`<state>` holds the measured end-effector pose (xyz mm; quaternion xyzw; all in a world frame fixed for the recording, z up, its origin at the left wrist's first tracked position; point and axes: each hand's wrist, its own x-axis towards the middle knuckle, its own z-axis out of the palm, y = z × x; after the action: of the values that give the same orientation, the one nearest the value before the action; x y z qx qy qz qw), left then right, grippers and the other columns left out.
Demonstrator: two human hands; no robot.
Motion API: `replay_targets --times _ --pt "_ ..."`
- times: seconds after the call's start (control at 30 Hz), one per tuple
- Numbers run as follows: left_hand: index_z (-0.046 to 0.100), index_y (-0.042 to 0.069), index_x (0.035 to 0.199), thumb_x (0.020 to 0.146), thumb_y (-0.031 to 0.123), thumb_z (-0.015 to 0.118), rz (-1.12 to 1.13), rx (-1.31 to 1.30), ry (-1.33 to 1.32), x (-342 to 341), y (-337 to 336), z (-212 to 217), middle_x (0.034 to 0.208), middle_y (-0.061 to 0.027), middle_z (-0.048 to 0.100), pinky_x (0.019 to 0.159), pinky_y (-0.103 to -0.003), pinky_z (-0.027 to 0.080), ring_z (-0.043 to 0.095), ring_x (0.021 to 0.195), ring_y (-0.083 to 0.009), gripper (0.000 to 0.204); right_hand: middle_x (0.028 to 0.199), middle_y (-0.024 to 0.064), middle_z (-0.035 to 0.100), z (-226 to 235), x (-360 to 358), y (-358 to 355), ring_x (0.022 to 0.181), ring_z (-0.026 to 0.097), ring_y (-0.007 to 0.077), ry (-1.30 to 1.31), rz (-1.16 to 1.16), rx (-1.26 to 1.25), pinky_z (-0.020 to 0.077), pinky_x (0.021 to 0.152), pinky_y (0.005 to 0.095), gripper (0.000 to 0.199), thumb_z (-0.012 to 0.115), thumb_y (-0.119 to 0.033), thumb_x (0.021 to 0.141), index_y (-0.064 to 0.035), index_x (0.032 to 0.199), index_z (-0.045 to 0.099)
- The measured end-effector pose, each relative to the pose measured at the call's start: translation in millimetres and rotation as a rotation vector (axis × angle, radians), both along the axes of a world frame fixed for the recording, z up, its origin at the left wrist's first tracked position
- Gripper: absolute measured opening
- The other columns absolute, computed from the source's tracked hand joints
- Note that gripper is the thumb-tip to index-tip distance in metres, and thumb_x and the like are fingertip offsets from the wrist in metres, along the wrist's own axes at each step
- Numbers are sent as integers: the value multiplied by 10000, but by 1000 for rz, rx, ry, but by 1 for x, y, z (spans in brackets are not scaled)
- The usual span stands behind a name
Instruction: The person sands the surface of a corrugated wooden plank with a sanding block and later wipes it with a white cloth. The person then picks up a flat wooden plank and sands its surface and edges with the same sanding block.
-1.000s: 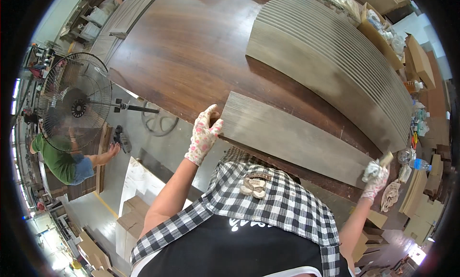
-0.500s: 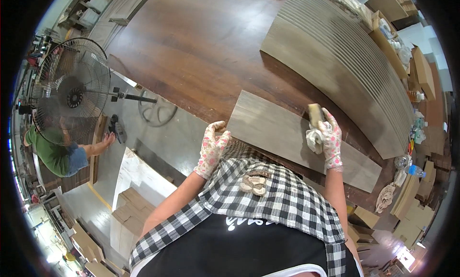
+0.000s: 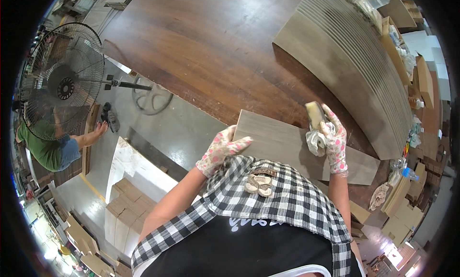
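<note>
A long grey-brown wooden board (image 3: 275,139) lies at the near edge of the table, its near side partly hidden by my checked apron. At its left end, my left hand (image 3: 221,150) in a dotted glove grips the board, thumb over the top face and other fingers around the end. My right hand (image 3: 338,147), gloved alike, is over the right part of the board. It holds a yellowish sponge block (image 3: 315,115) with a darker side, together with a crumpled white rag (image 3: 315,143). The rag hides part of the board.
A fanned stack of similar grey-brown boards (image 3: 345,76) covers the right of the brown tabletop (image 3: 191,52). Bottles and a crumpled cloth (image 3: 379,196) sit at the right edge. To the left stand a black fan (image 3: 64,85) and cartons (image 3: 127,205); a person in green (image 3: 43,145) is beyond.
My left hand has closed on the board's left end, its thumb now on top. That end has come nearer to me. The sponge and rag stay in my right hand.
</note>
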<state>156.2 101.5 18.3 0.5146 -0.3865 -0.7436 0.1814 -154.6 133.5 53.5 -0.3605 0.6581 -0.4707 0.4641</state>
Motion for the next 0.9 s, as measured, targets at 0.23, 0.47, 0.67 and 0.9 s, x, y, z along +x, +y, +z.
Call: replay_targets --times 0.23,0.47,0.67,0.9 --pt "630 -43 1024 839 235 694 -130 -196 69 -8 -10 9 929 -87 695 752 -283 504 622 843 -117 340 1054 92 642 81 70 -45 823 615 249 1043 590 -449 520 725 344 411 715 -196 684 -130 1086 667" --pt "621 -22 1057 837 209 700 -51 -26 234 -12 -9 8 922 -40 681 755 -266 497 604 844 -83 329 1073 48 649 57 99 -51 898 610 245 1212 664 -130 526 765 367 458 661 -346 743 -169 1165 637" --pt "620 -19 1065 831 192 714 -52 -8 249 -13 -4 -6 947 -39 677 753 -256 497 603 841 -79 329 983 69 612 75 99 -45 868 610 226 1223 635 -164 526 748 357 468 685 -354 741 -183 1173 626" --pt "624 -20 1063 841 196 712 -117 -52 266 -18 -9 5 932 -47 681 758 -258 500 607 845 -81 322 1166 83 610 75 79 -32 894 610 247 1243 549 118 523 760 374 412 743 -299 640 -131 1009 671"
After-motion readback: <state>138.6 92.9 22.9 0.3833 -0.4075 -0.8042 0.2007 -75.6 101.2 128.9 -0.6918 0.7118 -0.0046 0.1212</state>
